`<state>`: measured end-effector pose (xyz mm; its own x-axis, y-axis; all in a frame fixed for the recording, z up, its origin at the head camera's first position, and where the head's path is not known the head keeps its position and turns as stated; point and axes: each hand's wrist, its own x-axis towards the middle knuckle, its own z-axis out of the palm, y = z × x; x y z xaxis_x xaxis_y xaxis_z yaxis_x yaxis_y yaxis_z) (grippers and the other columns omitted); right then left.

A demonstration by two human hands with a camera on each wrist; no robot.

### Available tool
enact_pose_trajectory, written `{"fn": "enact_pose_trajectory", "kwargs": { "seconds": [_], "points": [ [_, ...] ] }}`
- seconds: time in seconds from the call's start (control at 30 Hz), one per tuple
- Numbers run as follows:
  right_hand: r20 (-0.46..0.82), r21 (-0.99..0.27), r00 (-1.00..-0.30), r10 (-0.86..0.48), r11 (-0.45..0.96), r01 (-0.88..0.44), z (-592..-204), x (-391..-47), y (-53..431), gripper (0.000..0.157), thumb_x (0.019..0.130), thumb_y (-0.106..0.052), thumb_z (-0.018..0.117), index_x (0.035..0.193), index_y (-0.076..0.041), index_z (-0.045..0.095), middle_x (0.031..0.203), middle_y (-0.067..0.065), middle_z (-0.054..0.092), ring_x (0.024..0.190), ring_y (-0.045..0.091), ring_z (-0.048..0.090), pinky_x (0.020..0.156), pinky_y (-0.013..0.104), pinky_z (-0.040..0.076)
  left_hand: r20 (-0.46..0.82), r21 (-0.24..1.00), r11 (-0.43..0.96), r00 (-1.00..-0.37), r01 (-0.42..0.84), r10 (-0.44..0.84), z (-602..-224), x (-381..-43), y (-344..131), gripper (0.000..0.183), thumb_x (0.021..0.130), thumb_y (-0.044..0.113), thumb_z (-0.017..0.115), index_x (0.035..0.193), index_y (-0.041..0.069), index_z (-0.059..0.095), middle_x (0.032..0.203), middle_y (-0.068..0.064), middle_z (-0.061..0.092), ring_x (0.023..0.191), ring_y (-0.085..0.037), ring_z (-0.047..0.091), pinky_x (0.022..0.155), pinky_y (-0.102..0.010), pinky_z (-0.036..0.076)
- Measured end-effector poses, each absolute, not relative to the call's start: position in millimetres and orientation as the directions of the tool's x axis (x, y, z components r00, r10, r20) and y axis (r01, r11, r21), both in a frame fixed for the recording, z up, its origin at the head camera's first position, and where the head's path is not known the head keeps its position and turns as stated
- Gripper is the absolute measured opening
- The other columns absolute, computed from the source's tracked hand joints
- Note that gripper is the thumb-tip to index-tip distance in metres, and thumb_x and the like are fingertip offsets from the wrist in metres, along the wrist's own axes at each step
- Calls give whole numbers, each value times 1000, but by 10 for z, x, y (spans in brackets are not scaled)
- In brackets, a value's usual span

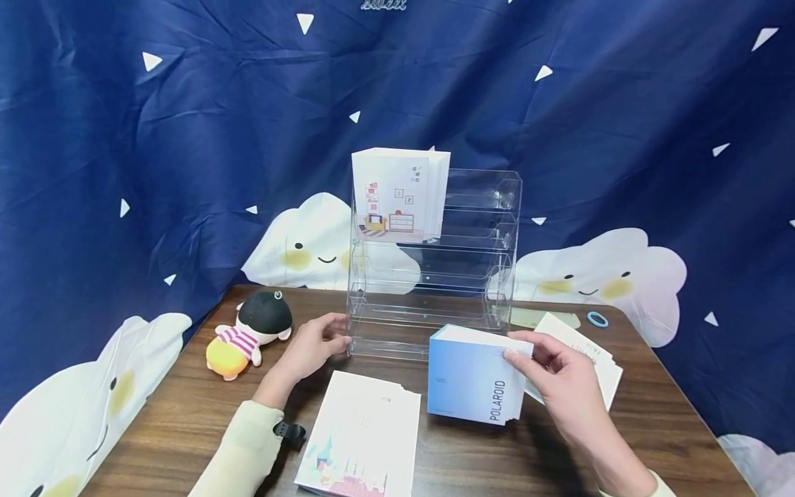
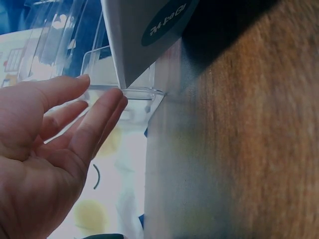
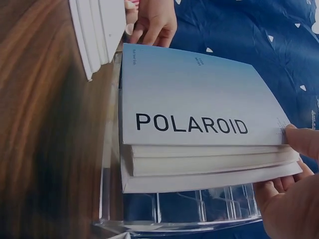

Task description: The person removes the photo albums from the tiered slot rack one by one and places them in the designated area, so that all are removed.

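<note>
While the right hand [image 1: 562,369] is pinching the blue POLAROID stack [image 1: 472,379] by one edge, at five o'clock of the clear rack [image 1: 437,304], the left hand [image 1: 315,345] is touching the rack's eight o'clock edge, fingers loosely spread, gripping nothing. Layers could be slipping apart if the pinch is loosening; a knock could be tipping the white booklets [image 1: 397,193] at eleven.

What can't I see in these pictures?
Head view: part of the right pile, behind the right hand.
Head view: top lettering, cut off by the edge.
Head view: faint print on the blue book, too small.
Left wrist view: writing in the dark oval, blurred.
</note>
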<state>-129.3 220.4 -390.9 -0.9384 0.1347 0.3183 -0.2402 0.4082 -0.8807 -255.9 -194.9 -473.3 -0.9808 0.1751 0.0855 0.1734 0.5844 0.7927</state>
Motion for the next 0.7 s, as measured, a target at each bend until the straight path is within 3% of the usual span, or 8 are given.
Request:
{"fn": "enact_pose_trajectory", "kwargs": {
  "seconds": [0.43, 0.7],
  "points": [
    [249, -869, -961, 120, 465, -167, -4074, -1159, 2286, 29, 95, -15, 91, 123, -11, 84, 72, -9, 46, 67, 9, 47, 61, 31, 41, 108, 789, 579, -974, 205, 198, -4745, -2549, -1959, 48, 105, 14, 78, 150, 5, 66, 134, -14, 79, 113, -24, 78, 98, -45, 65],
    [198, -903, -973, 116, 408, -135, -4161, -1111, 2242, 29, 95, -13, 91, 122, -8, 84, 71, -9, 40, 66, 10, 43, 58, 33, 40, 117, 793, 570, -972, 216, 206, -4756, -2553, -1979, 47, 106, 14, 78, 149, 4, 66, 134, -15, 79, 114, -25, 78, 98, -45, 66]
  ]
}}
